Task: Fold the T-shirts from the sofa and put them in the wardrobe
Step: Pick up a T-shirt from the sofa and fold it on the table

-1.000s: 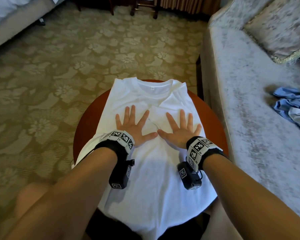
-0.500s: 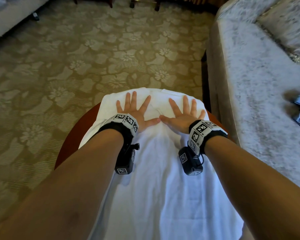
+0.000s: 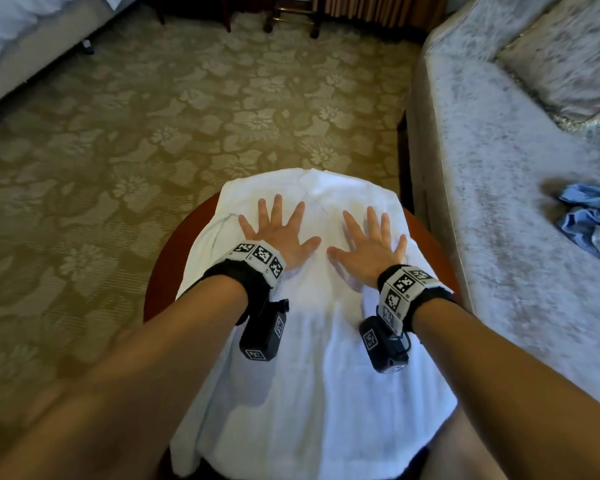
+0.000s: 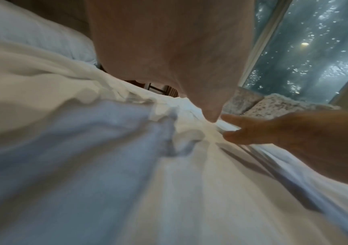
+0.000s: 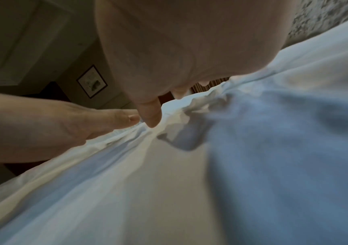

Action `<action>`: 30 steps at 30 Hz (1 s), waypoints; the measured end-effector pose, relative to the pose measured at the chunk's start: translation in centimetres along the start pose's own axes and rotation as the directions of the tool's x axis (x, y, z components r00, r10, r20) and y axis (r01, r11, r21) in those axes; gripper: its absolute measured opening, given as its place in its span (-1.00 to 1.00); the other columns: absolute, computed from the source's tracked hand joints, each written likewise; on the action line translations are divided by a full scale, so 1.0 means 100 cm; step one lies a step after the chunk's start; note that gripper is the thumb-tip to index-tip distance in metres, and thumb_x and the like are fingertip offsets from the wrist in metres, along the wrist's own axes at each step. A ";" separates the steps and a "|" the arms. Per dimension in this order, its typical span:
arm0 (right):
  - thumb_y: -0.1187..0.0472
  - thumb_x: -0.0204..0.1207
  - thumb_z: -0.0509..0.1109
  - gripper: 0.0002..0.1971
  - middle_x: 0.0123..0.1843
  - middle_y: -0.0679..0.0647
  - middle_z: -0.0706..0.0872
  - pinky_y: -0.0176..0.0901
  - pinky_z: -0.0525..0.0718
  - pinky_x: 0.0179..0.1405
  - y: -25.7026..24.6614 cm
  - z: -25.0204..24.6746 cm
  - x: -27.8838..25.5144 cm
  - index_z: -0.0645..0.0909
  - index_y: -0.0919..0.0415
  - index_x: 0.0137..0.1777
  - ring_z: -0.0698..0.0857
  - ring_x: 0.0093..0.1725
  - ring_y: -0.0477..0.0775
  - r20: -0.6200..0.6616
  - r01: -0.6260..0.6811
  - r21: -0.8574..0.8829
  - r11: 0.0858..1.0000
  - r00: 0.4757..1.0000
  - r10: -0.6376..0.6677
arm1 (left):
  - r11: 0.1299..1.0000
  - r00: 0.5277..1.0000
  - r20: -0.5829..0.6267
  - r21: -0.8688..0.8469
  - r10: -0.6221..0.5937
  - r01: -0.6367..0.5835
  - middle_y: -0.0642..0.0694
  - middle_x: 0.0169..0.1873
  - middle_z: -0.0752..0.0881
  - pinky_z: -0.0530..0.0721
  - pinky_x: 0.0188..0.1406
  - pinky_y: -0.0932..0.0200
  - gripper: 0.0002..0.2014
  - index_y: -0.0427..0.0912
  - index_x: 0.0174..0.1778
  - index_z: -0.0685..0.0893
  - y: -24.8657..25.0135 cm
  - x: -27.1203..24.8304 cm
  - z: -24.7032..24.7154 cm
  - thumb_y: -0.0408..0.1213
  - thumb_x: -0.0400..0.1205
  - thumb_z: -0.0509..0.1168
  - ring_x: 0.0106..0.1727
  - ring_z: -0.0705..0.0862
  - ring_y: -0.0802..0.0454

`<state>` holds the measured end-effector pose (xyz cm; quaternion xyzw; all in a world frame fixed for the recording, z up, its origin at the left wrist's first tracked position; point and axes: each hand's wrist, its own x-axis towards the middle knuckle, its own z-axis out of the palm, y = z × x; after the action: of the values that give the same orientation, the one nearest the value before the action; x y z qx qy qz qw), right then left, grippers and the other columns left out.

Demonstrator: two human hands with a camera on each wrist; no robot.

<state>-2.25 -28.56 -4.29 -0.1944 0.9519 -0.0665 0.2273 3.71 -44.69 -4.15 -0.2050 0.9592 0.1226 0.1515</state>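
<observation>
A white T-shirt [image 3: 312,393] lies flat over a round reddish-brown table [image 3: 167,271], sleeves folded in, hem hanging off the near edge. My left hand [image 3: 278,230] and right hand [image 3: 369,242] press palms down on its upper part, fingers spread and straight, thumbs nearly meeting. In the left wrist view the white T-shirt [image 4: 169,190] fills the lower frame, with my right hand [image 4: 273,132] flat on it. The right wrist view shows the wrinkled T-shirt [image 5: 169,182] under my left hand [image 5: 64,124]. A crumpled blue garment [image 3: 589,223] lies on the sofa.
The grey patterned sofa [image 3: 499,202] with a cushion [image 3: 568,53] runs along the right, close to the table. Flowered carpet [image 3: 153,116] spreads to the left and ahead. A bed corner [image 3: 21,32] is at top left; dark furniture legs [image 3: 291,15] stand at the far wall.
Both hands slid up the shirt toward the collar, still flat and spread, and have drawn slightly apart. The head view shifted forward and down.
</observation>
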 end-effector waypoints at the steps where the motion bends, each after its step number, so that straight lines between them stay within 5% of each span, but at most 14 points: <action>1: -0.41 0.58 0.02 -0.21 0.71 -0.01 -0.48 0.42 -0.36 0.58 0.000 0.005 -0.012 -0.29 -0.30 0.69 -0.48 0.66 0.16 0.016 0.002 0.001 1.000 1.000 -0.002 | 1.000 1.000 0.013 0.013 0.014 -0.015 -0.02 0.68 -0.35 -0.32 0.52 -0.47 -0.23 0.25 0.67 -0.21 0.000 -0.011 0.003 0.40 0.61 -0.05 0.67 -0.38 -0.18; 9: -0.55 0.50 -0.16 -0.20 0.65 -0.01 -0.59 0.46 -0.42 0.55 0.001 0.052 -0.074 -0.43 -0.36 0.62 -0.55 0.63 0.19 0.089 -0.043 -0.017 0.999 0.995 0.044 | 0.998 0.999 0.031 0.059 0.028 -0.030 0.02 0.64 -0.45 -0.33 0.53 -0.46 -0.23 0.36 0.62 -0.32 -0.015 -0.077 0.060 0.50 0.55 -0.20 0.64 -0.47 -0.14; 21: -0.59 0.46 -0.12 -0.17 0.62 -0.05 -0.64 0.49 -0.46 0.52 0.001 0.042 -0.061 -0.45 -0.41 0.60 -0.61 0.60 0.18 0.124 -0.056 -0.006 0.998 0.991 0.057 | 0.995 0.995 0.079 0.070 0.062 -0.068 0.03 0.63 -0.47 -0.39 0.52 -0.42 -0.20 0.38 0.62 -0.32 -0.025 -0.065 0.049 0.53 0.52 -0.18 0.62 -0.50 -0.13; 26: -0.52 0.51 -0.04 -0.18 0.68 0.00 -0.53 0.50 -0.38 0.55 -0.003 0.040 -0.064 -0.37 -0.36 0.65 -0.50 0.65 0.22 0.068 -0.068 0.005 0.998 0.995 0.067 | 0.987 0.986 -0.149 -0.127 0.076 -0.095 0.01 0.71 -0.06 -0.01 0.59 -0.20 -0.37 0.26 0.66 0.08 -0.043 -0.074 0.028 0.27 0.67 0.03 0.71 -0.10 -0.05; 30: -0.37 0.60 0.04 -0.23 0.74 0.06 -0.35 0.46 -0.33 0.59 -0.023 0.037 -0.074 -0.21 -0.24 0.71 -0.38 0.70 0.20 -0.020 -0.050 0.082 0.995 0.998 0.052 | 0.962 0.946 -0.277 -0.257 -0.167 0.094 -0.19 0.59 0.25 0.31 0.47 -0.13 -0.44 -0.04 0.60 0.29 -0.076 -0.092 0.004 -0.06 0.68 0.23 0.58 0.21 -0.23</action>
<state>6.30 -27.84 -4.06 -0.1598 0.9555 -0.1016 0.2263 15.12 -47.98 -2.73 -0.3014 0.9332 0.1955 -0.0122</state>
